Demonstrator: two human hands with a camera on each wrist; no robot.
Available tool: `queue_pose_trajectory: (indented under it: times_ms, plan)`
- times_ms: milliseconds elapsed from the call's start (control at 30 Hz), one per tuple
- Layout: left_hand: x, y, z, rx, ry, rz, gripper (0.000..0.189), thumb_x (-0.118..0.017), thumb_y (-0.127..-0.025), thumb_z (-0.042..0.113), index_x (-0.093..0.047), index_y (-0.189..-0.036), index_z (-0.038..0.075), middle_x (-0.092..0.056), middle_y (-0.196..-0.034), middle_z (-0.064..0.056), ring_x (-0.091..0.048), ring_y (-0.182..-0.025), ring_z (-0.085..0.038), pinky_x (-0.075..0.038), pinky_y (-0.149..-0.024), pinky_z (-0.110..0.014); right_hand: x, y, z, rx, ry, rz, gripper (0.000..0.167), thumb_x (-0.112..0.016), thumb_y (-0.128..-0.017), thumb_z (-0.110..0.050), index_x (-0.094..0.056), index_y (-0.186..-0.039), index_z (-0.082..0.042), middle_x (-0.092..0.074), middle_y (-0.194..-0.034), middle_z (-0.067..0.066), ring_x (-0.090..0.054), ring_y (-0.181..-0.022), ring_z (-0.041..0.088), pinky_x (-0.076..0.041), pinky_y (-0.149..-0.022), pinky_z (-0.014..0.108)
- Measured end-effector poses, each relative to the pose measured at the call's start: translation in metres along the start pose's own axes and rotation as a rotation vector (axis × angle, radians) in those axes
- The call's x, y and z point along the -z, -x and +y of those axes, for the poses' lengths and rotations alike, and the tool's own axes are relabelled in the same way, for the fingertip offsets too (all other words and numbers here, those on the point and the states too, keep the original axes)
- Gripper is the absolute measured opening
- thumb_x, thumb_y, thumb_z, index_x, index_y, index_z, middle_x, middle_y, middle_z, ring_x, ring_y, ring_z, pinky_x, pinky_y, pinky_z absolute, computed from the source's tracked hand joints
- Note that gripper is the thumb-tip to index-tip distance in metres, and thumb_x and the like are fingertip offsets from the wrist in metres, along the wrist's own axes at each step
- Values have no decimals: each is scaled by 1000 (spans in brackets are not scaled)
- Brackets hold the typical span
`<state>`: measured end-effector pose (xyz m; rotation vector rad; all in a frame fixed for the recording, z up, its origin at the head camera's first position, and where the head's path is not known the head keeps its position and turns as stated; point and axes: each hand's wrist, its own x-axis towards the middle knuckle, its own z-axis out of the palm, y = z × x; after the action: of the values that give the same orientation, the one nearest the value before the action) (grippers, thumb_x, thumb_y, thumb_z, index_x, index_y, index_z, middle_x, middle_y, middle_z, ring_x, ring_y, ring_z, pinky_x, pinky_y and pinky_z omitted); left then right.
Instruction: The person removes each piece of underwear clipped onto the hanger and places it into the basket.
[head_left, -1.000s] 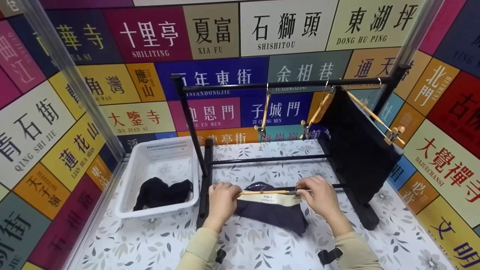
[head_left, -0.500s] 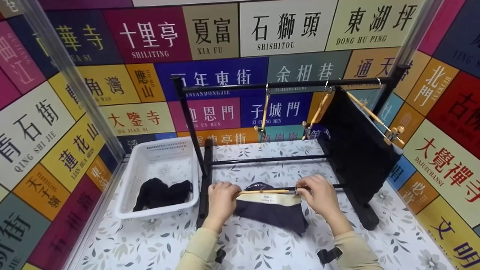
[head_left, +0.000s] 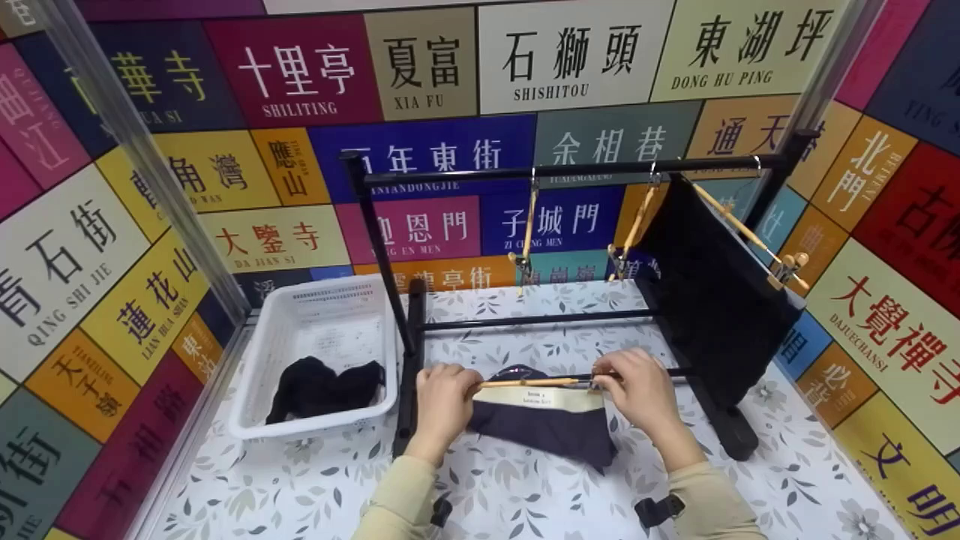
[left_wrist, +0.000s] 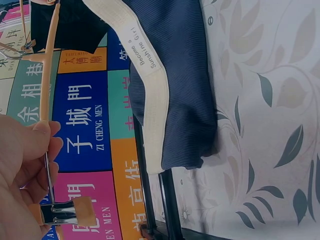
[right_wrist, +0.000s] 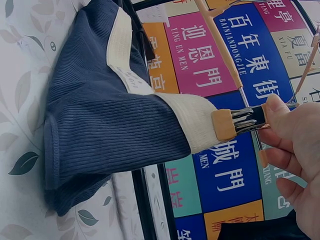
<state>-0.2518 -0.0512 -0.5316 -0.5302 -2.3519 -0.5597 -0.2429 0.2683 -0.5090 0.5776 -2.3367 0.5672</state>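
Note:
A dark blue ribbed garment [right_wrist: 115,130] with a cream waistband [left_wrist: 159,100] hangs in front of me, one waistband end caught in a clip [right_wrist: 240,124] of a wooden trouser hanger [head_left: 534,383]. My right hand [head_left: 637,386] pinches that clip between thumb and fingers. With my left hand [head_left: 444,397] I grip the hanger's other end, fingers around its bar near the second clip [left_wrist: 65,212]. That clip has no cloth in it; in the left wrist view the waistband's other end hangs loose, apart from it.
A black garment rack [head_left: 480,174] stands ahead. On its rail hang two bare clip hangers [head_left: 529,225] and a black garment [head_left: 705,300] clipped to another hanger [head_left: 739,221]. To the left is a white basket [head_left: 259,330] with black cloth [head_left: 326,386] inside.
Both hands and the blue garment stay nearly in place. The middle hanger on the rail has turned slightly.

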Motion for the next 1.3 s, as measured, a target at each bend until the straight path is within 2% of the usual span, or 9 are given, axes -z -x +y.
queue_pose_trajectory:
  times_ms: [167,500,967,1300]
  plan:
    - [1,-1,0,-8,-2,13,11,-79,-75,11,-73,-79,19,-67,-77,4,-59,-77,-21,-40,-82,-46,2,-2,-1,-1,0,0,22,-85,-72,-13,-70,-87,-16,-68,-82,-3,-59,-78,23,-46,-71,43]
    - [2,-2,0,5,6,-7,11,-79,-76,11,-74,-81,19,-67,-79,3,-58,-78,-21,-40,-84,-47,0,-2,2,15,-26,0,24,-85,-72,-11,-71,-92,-13,-69,-85,-1,-60,-82,26,-46,-77,45]
    - [0,0,0,5,14,-18,10,-80,-77,13,-74,-81,18,-67,-79,3,-58,-79,-21,-39,-83,-47,-2,3,1,-22,-49,-34,25,-84,-76,-11,-70,-96,-11,-69,-90,1,-59,-83,26,-48,-74,44]
    - [-1,2,0,11,8,-14,10,-80,-76,13,-74,-81,18,-67,-79,3,-58,-78,-21,-39,-83,-47,-3,6,2,-1,-66,-37,26,-82,-79,-10,-71,-103,-9,-70,-94,3,-60,-83,26,-48,-75,44]
